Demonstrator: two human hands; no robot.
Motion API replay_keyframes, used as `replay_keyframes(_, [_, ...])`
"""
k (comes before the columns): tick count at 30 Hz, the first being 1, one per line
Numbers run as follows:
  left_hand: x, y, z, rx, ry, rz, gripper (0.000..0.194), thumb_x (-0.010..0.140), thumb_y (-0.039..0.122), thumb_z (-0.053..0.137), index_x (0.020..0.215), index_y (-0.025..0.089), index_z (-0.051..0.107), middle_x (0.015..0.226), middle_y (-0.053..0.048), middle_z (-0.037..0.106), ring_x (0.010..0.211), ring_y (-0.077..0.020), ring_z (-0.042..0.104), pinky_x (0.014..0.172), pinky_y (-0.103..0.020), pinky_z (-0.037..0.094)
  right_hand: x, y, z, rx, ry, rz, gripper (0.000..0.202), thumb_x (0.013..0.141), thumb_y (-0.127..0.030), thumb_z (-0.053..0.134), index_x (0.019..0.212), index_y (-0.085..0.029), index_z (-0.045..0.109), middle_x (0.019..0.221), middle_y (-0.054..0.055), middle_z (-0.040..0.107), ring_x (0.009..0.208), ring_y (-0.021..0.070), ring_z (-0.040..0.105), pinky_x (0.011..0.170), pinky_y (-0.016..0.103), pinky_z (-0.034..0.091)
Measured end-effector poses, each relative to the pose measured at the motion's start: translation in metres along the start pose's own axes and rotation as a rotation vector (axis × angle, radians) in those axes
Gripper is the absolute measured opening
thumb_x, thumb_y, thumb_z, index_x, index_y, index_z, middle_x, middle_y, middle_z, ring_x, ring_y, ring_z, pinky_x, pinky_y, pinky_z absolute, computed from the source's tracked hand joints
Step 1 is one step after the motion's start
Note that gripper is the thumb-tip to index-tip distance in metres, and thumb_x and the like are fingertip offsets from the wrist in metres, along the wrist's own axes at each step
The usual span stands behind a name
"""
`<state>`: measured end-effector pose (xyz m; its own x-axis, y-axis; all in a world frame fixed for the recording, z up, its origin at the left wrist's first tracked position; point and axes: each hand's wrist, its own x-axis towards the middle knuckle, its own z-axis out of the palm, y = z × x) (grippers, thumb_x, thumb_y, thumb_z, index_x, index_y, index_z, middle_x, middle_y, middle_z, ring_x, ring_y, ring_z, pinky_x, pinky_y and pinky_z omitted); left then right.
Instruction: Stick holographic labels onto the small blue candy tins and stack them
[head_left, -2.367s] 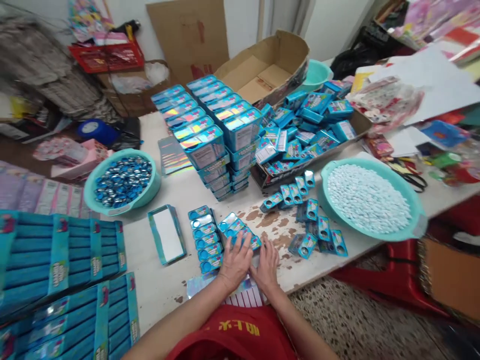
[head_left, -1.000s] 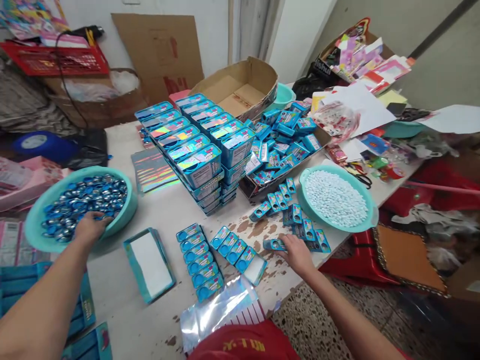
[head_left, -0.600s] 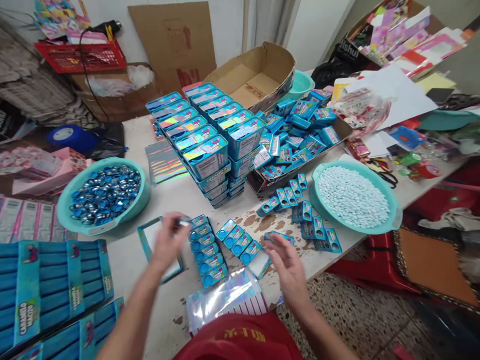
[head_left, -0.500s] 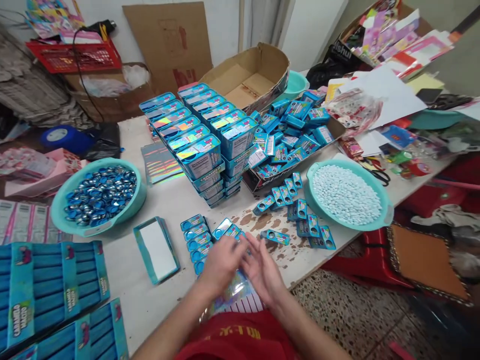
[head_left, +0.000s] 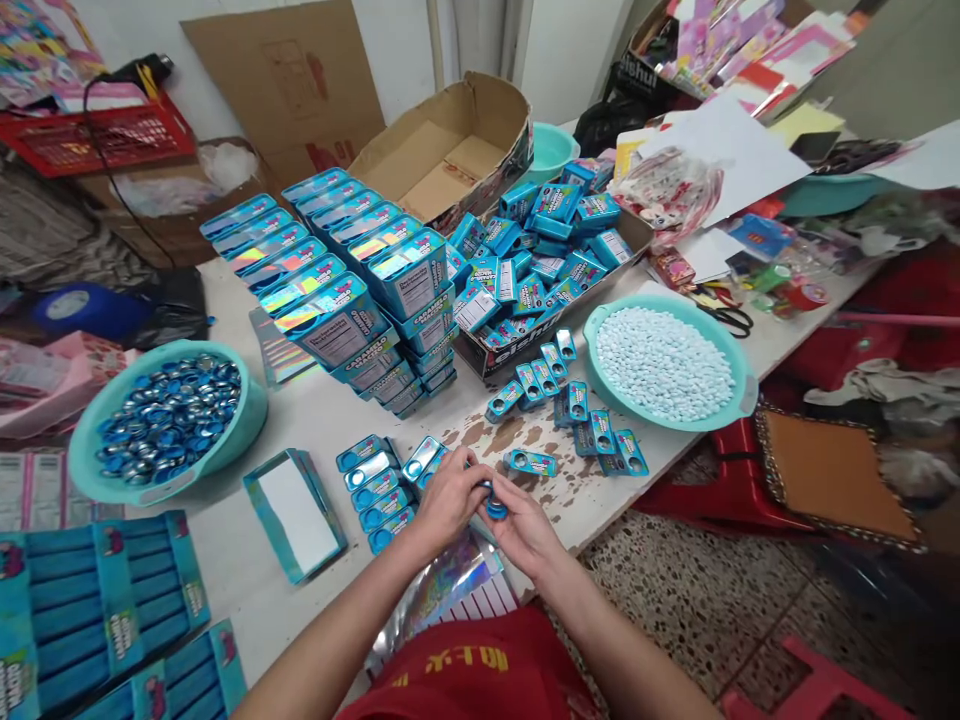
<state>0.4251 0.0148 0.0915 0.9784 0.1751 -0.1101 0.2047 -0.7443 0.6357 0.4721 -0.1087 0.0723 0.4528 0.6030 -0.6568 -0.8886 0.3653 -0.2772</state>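
My right hand (head_left: 525, 525) is closed on a round blue cap (head_left: 495, 508), which shows between its fingers. My left hand (head_left: 448, 495) meets it with fingertips pinched together just above the cap; whatever they grip is hidden. Small blue candy tins (head_left: 379, 495) with round openings stand in a row left of my hands, and a few more tins (head_left: 425, 455) are partly behind my left hand. A single tin (head_left: 531, 462) lies beyond my right hand. Under my forearms is a shiny holographic sheet (head_left: 472, 570) at the table edge.
Blue and silver caps fill a teal bowl (head_left: 255, 415) on the left; white candies fill another bowl (head_left: 742, 400) on the right. Stacked blue boxes (head_left: 330, 320) and a carton of blue tins (head_left: 540, 270) stand behind. An open blue tray (head_left: 255, 500) sits left.
My hands have come closer together, and a blue cap now shows in my right fingers. The whole view has shifted, with the table contents appearing further left.
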Motion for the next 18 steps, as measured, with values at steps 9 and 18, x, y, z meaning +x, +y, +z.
replay_keyframes(9, [0.075, 0.017, 0.028, 0.148, -0.253, -0.205, 0.016, 0.078, 0.020, 0.052, 0.090, 0.019, 0.063, 0.090, -0.005, 0.067, 0.092, -0.0199, 0.060, 0.077, -0.027, 0.043, -0.024, -0.027, -0.059, -0.214, 0.241, -0.132, 0.036, 0.049, -0.026, 0.086, 0.078, -0.017, 0.066, 0.080, 0.001, 0.069, 0.070, 0.0116, 0.066, 0.058, 0.018, 0.049])
replay_keyframes(18, [0.123, 0.047, 0.037, 0.428, -0.540, -0.360, 0.041, 0.066, 0.030, 0.068, 0.104, 0.017, 0.062, 0.103, -0.014, 0.067, 0.098, -0.0278, 0.063, 0.076, -0.031, 0.050, -0.018, -0.054, -0.072, -0.219, 0.311, -0.204, 0.038, 0.051, -0.027, 0.085, 0.084, -0.017, 0.069, 0.092, 0.004, 0.069, 0.075, 0.0116, 0.065, 0.055, 0.016, 0.046])
